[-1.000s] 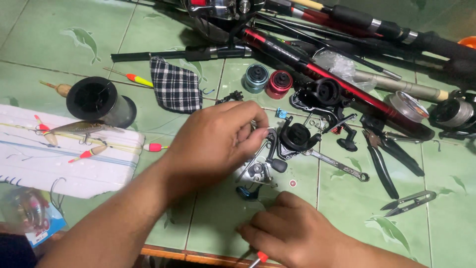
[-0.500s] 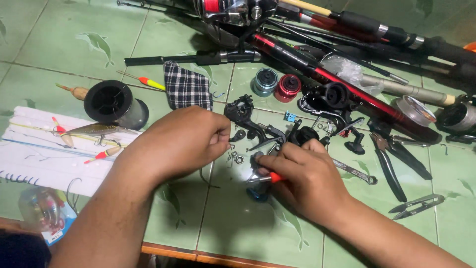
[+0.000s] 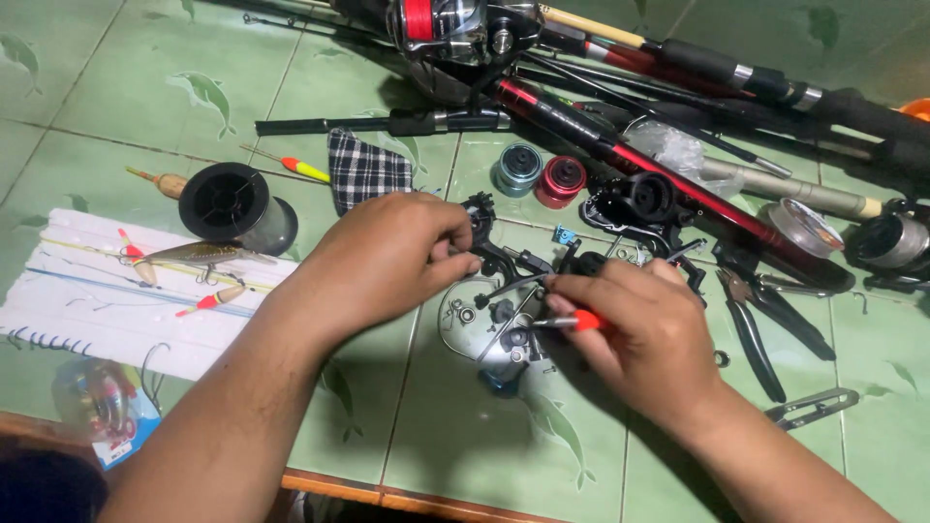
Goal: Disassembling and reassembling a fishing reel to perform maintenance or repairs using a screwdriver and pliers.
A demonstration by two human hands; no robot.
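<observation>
The right hand (image 3: 644, 334) pinches a small red-handled screwdriver (image 3: 567, 321), its tip down in the opened fishing reel (image 3: 499, 334) lying on the green tiles. The left hand (image 3: 387, 257), just left of the reel, closes its fingers on the dark frame, seemingly to steady it (exact contact hidden). Behind the reel stand two spare spools (image 3: 538, 174), one teal, one red; right of it lies one pair of pliers (image 3: 765, 315).

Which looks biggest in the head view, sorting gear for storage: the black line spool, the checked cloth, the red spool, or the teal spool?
1. black line spool
2. checked cloth, slightly smaller
3. red spool and teal spool: alike, not ranked.
</observation>
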